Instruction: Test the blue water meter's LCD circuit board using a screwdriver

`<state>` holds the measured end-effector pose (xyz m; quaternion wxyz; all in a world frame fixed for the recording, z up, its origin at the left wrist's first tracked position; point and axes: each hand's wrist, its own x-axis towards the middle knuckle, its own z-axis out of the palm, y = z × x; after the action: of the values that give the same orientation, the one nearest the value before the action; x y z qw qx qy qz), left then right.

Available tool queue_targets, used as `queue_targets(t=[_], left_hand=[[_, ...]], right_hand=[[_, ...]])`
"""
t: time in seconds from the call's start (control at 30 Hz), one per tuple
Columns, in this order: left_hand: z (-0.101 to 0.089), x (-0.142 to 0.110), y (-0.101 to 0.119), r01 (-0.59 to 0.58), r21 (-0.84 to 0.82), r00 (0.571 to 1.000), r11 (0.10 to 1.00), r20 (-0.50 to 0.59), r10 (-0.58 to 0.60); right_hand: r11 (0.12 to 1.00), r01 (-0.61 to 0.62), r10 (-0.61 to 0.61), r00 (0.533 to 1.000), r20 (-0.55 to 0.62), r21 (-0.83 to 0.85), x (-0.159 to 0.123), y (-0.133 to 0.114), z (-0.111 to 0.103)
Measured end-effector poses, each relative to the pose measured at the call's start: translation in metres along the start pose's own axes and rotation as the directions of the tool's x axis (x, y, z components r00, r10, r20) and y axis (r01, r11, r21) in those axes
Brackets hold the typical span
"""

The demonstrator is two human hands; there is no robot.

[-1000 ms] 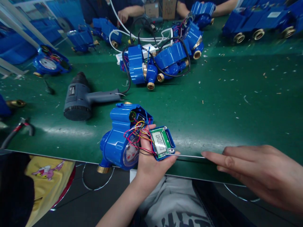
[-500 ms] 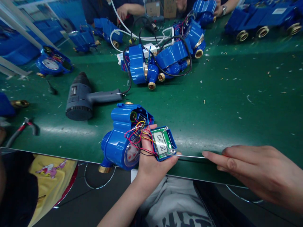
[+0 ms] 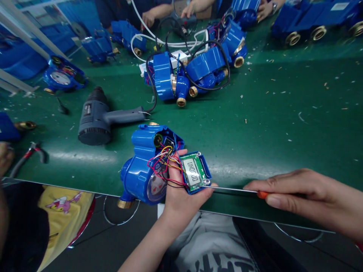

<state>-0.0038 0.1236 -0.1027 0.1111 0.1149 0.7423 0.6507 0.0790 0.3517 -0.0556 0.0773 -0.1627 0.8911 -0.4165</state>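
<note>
The left hand cradles a small blue-framed green circuit board with a grey LCD display at the near edge of the green work mat, fingers closed under and around the frame, thumb lying along the bundle of red, yellow and black wires. Those wires tie the board to the open blue plastic water-meter housing with brass fittings, which rests on the mat just left of the hand and touches it. The right hand is closed on the orange handle of a thin steel-shafted screwdriver, held nearly level, its tip at the silver screw in the board's near corner. For a clean result, keep the shaft in line with the screw axis, seat the tip fully before turning, and support the frame from beneath so that pressure does not flex the board. Keep the wires slack and away from the tip. The left forearm rises from below, wrist bent back, palm up. The right forearm enters from the right, index finger extended along the handle. A dark grey heat gun lies well apart, farther up the mat.
</note>
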Motion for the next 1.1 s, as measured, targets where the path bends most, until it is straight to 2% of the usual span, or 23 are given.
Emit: queue_targets(t=[0.07, 0.17, 0.27, 0.63, 0.87, 1.03, 1.1], left_hand=[[-0.001, 0.001, -0.001, -0.009, 0.016, 1.000, 1.000, -0.009, 0.010], [-0.001, 0.001, -0.001, -0.018, 0.041, 1.000, 0.999, -0.017, 0.018], [-0.001, 0.001, -0.001, -0.034, 0.039, 0.999, 0.999, -0.005, 0.034], [-0.002, 0.000, -0.001, -0.034, 0.062, 0.999, 0.997, -0.008, 0.034], [-0.001, 0.001, 0.003, -0.001, 0.078, 1.000, 0.997, -0.011, 0.002], [0.000, 0.002, 0.003, -0.007, 0.090, 1.000, 0.996, -0.010, 0.008], [0.000, 0.002, 0.003, -0.010, 0.092, 1.000, 0.996, -0.010, 0.011]], right_hand=[[0.997, -0.008, 0.007, 1.000, 0.007, 0.071, -0.001, 0.000, 0.002], [0.995, 0.058, -0.064, 0.995, -0.076, -0.080, -0.008, 0.003, 0.008], [0.974, 0.106, -0.118, 0.992, -0.052, -0.198, -0.014, 0.006, 0.013], [0.908, 0.192, -0.211, 0.977, -0.011, -0.372, -0.018, 0.015, 0.016], [0.820, 0.251, -0.292, 0.956, 0.000, -0.514, -0.017, 0.017, 0.014], [0.760, 0.273, -0.314, 0.949, 0.034, -0.590, -0.021, 0.023, 0.014], [0.762, 0.269, -0.304, 0.952, 0.042, -0.589, -0.021, 0.024, 0.014]])
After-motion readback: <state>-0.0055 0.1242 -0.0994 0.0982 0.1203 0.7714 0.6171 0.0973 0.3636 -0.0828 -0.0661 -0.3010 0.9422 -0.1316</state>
